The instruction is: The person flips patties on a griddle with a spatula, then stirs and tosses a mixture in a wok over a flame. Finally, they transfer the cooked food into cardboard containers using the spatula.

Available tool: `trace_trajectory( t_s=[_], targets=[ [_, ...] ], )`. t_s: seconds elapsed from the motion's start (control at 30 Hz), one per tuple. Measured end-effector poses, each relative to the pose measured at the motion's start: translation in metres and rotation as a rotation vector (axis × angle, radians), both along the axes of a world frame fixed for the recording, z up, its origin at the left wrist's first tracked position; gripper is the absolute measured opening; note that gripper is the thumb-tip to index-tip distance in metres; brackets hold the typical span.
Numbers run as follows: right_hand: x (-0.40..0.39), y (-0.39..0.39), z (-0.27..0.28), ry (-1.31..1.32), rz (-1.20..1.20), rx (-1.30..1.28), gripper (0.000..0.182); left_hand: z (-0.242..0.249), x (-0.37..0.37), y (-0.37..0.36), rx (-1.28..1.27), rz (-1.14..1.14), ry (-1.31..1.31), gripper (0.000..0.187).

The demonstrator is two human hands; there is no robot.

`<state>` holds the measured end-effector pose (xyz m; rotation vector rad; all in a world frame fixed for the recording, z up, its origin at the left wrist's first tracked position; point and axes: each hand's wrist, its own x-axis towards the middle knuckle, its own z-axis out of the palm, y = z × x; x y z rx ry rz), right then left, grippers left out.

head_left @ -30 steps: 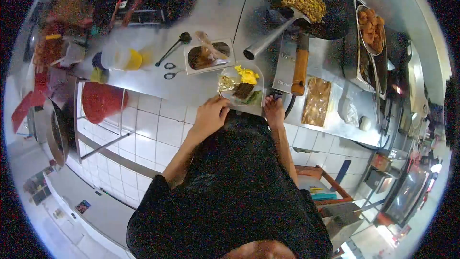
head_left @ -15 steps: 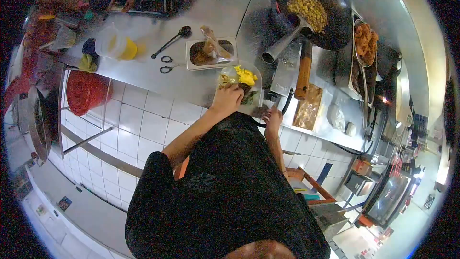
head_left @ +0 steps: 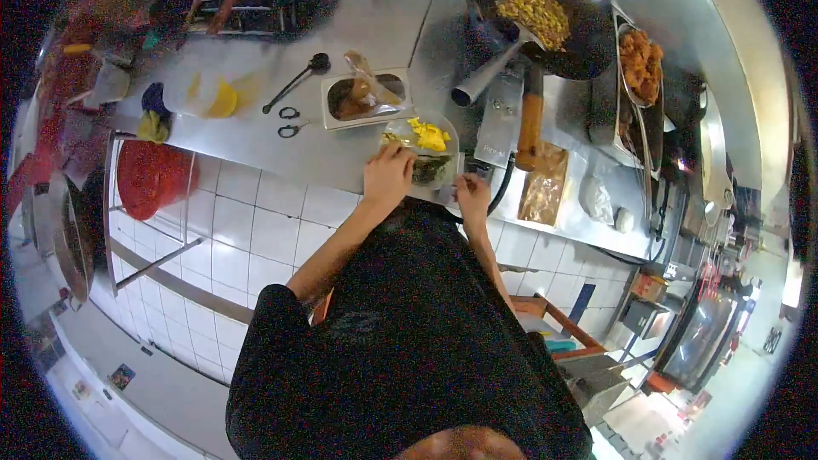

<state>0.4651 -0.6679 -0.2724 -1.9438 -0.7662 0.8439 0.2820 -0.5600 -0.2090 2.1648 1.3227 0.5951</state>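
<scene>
A pale, translucent sheet or shallow plate (head_left: 445, 191) lies at the counter's front edge, before my body. On it are yellow food, like scrambled egg (head_left: 429, 135), and dark green leafy food (head_left: 430, 169). My left hand (head_left: 389, 175) is at its left side, fingers bent over the edge beside the greens. At the right side, my right hand (head_left: 472, 194) has its fingers pressed together by the near corner. Just beyond the food sits a steel pan (head_left: 341, 122) of brown sauce, with a plastic bag (head_left: 372, 83) lying across it.
A wok (head_left: 588, 55) with chopped food (head_left: 535, 15) and a wooden handle (head_left: 530, 123) stands right. Fried pieces (head_left: 641, 66) fill a tray beyond it. Scissors (head_left: 290, 123), a black ladle (head_left: 298, 82) and a yellow-filled tub (head_left: 200, 95) are left. A red bin (head_left: 153, 177) stands below.
My left hand has drawn back from the top of the food to the left edge, uncovering more of the greens. My right hand has shifted slightly left and up. The view has turned a little.
</scene>
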Motion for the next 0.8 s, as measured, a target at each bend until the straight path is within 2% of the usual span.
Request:
trace_trajectory(
  t_s=[0.03, 0.07, 0.1, 0.13, 0.17, 0.2, 0.27, 0.33, 0.4, 0.47, 0.53, 0.63, 0.67, 0.7, 0.73, 0.8],
  targets=[
    [-0.001, 0.002, 0.020, 0.157, -0.002, -0.029, 0.020, 0.000, -0.001, 0.000, -0.050, 0.013, 0.000, 0.008],
    [-0.002, 0.003, 0.030, 0.151, -0.010, -0.024, 0.020, 0.000, 0.000, -0.001, -0.100, 0.026, 0.001, 0.007],
    [-0.003, 0.002, 0.038, 0.336, -0.060, 0.007, 0.019, 0.009, 0.003, -0.004, -0.094, 0.018, -0.005, 0.007],
    [-0.003, -0.001, 0.042, 0.521, -0.110, 0.036, 0.017, 0.023, 0.004, -0.009, -0.108, -0.009, -0.100, 0.008],
    [-0.001, -0.008, 0.039, 0.592, -0.064, 0.108, 0.015, 0.031, 0.006, -0.012, -0.124, -0.036, -0.193, 0.008],
    [-0.001, -0.011, 0.040, 0.589, -0.071, 0.108, 0.015, 0.029, 0.011, -0.015, -0.127, -0.043, -0.196, 0.008],
    [-0.002, -0.011, 0.042, 0.602, 0.005, 0.061, 0.013, 0.024, 0.025, -0.019, -0.348, -0.196, -0.406, 0.010],
    [-0.002, -0.009, 0.033, 0.616, 0.049, 0.100, 0.009, 0.028, 0.034, -0.020, -0.424, -0.185, -0.489, 0.011],
    [-0.003, -0.007, 0.035, 0.342, 0.199, 0.121, 0.007, 0.027, 0.040, -0.018, -0.400, -0.192, -0.403, 0.016],
    [-0.007, -0.002, 0.044, 0.284, 0.187, 0.111, 0.007, 0.033, 0.042, -0.015, -0.320, -0.225, -0.344, 0.014],
    [-0.011, 0.003, 0.052, -0.111, 0.192, 0.031, 0.007, 0.034, 0.043, -0.014, -0.243, -0.254, -0.285, 0.013],
    [-0.012, 0.007, 0.063, -0.045, 0.215, 0.174, 0.009, 0.029, 0.042, -0.008, -0.297, -0.228, -0.359, 0.017],
    [-0.012, 0.007, 0.068, -0.044, 0.206, 0.181, 0.009, 0.030, 0.041, -0.006, -0.405, -0.226, -0.359, 0.020],
    [-0.012, 0.005, 0.073, 0.102, 0.175, 0.153, 0.012, 0.033, 0.042, -0.004, -0.513, -0.225, -0.360, 0.022],
    [-0.011, 0.005, 0.076, 0.247, 0.144, 0.130, 0.016, 0.026, 0.043, -0.004, -0.504, -0.237, -0.357, 0.022],
    [-0.015, 0.004, 0.075, 0.164, 0.123, 0.214, 0.018, 0.008, 0.046, -0.007, -0.304, -0.346, -0.443, 0.025]
  ],
)
